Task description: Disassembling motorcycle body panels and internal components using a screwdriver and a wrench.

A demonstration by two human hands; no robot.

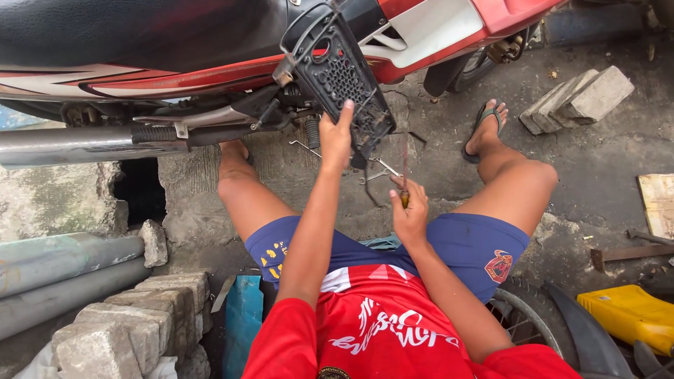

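Observation:
I sit on the ground beside a red, white and black motorcycle (140, 63). My left hand (335, 137) grips a black perforated plastic panel (340, 77) that hangs tilted off the bike's side, fingers on its lower edge. Lower and to the right, my right hand (408, 210) is closed around the handle of a screwdriver (405, 172), whose thin shaft points up toward the panel. A metal wrench (379, 168) lies on the concrete between my legs.
The chrome exhaust pipe (77, 144) runs along the left. Grey pipes (63, 270) and concrete blocks (133, 316) sit at lower left, more blocks (579, 98) at upper right. A yellow container (628, 312), a black fender (586, 333) and a hammer (632, 253) lie at right.

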